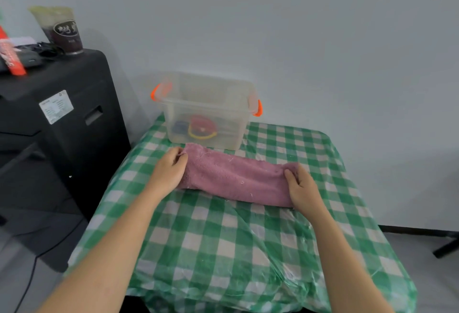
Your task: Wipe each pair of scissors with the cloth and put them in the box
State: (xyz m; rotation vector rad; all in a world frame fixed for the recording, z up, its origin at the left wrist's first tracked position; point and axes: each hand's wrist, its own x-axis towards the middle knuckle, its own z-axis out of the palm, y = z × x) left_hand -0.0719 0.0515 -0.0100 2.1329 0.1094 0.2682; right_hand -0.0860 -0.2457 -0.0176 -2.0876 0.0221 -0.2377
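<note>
A pink cloth (236,177), folded into a long strip, lies across the green checked table (223,238). My left hand (169,168) pinches its left end and my right hand (301,186) pinches its right end. Just behind the cloth stands a clear plastic box (206,111) with orange handles. Through its wall I see scissors with red, yellow and blue handles (201,127) lying on the bottom. No scissors lie on the table outside the box.
A black cabinet (57,126) stands to the left of the table, with a drink cup (62,30) and small items on top. A grey wall rises right behind the box. The tablecloth is wrinkled plastic near the front edge.
</note>
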